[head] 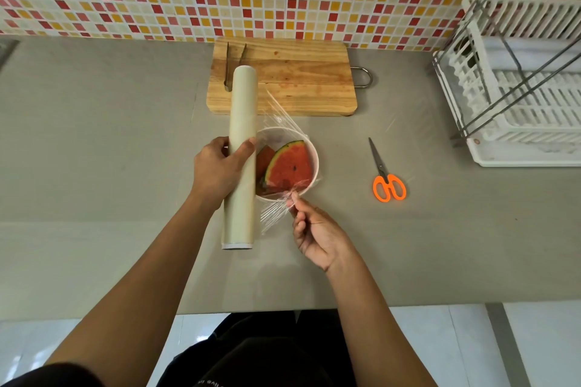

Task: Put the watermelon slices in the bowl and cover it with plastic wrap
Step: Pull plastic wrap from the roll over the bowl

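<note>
Long cream roll of plastic wrap (240, 160): light, rigid cylinder, lying lengthwise beside the bowl; left hand (220, 166) closed round its middle, the soundest place to hold it. Clear film sheet (276, 122): thin, limp, clinging, likely to bunch or tear; right hand (317, 229) pinches its crumpled near edge at the bowl's rim; better taken wide at the corners, in my judgement. Round white bowl (315, 163): smooth, shallow, on the grey matt bench (110, 151). Red, green-rinded watermelon slices (289, 166): wet, soft, inside the bowl. Orange-handled scissors (385, 176): well apart, right. Pale wooden cutting board (298, 78): behind, carrying metal tongs (231, 67).
</note>
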